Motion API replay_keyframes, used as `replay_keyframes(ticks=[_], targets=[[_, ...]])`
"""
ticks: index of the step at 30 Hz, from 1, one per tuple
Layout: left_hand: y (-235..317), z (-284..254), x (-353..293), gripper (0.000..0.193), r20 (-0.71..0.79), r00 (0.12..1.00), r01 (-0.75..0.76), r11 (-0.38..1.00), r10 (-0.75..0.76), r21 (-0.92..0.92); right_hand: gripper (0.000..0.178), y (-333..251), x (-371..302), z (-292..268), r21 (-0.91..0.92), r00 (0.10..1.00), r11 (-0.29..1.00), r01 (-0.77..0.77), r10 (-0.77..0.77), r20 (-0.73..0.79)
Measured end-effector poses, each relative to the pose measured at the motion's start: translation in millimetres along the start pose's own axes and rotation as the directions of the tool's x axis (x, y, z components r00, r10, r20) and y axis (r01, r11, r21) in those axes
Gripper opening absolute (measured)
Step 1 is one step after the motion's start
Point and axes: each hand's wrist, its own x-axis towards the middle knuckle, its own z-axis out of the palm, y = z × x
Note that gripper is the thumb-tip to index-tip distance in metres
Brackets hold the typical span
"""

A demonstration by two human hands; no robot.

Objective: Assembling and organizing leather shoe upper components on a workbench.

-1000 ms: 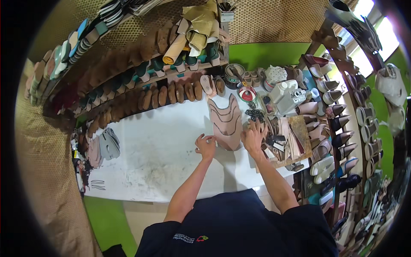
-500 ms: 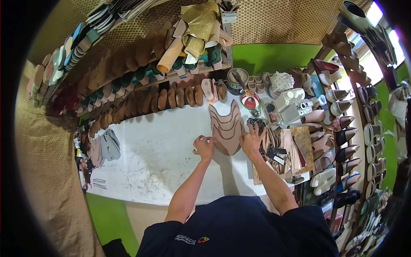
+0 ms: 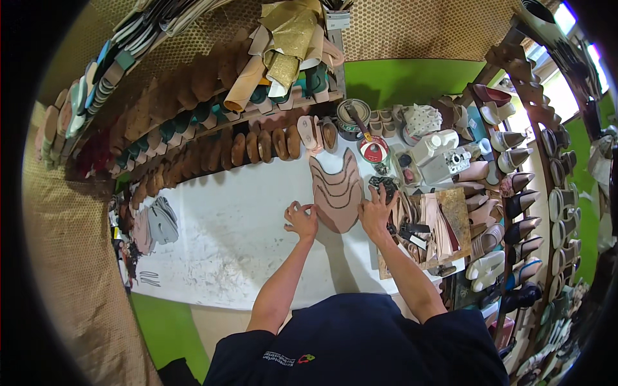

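A white worktop with dark smudges fills the middle of the room. Brown shoe shapes stand in a row along it from 9 to 11 o'clock, and a shelf above them carries rolled sheets. A green wall is at 1 o'clock, and racks of shoes are at 3.

The pink pieces, with dark curvy edges, lie flat near the middle. The left hand is at their 8 o'clock, its fingers bent and loosely apart, with nothing in them. The right hand is at their 4 o'clock, its fingers spread open and pointing to a black bundle.

The right fingertips blend into that bundle, so I cannot tell if they touch it. It is also hard to see if either thumb touches the pink pieces. The top of the rolled sheets is cut off, and dark round edges hide the corners
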Motion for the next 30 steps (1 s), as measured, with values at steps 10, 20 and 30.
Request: replay_keyframes(ticks=[10,20,30], targets=[[-1.6,3.0,0.2,0.022,-0.014,0.999,-0.042,0.997,0.043,0.066,0.018,0.9,2.6,2.7,-0.077,0.999,0.997,-0.004,0.007,0.036],[-6.5,-7.2,-16.2,0.062,-0.037,0.863,-0.474,0.832,0.505,0.288,0.036,0.0,-2.6,1.8,-0.114,0.985,0.991,0.065,-0.082,-0.151],[-11.3,-6.1,-26.8,0.076,0.325,0.801,-0.594,0.737,0.503,0.323,0.057,-19.2,-27.4,11.9,-0.179,0.967,0.963,0.203,-0.168,0.19]])
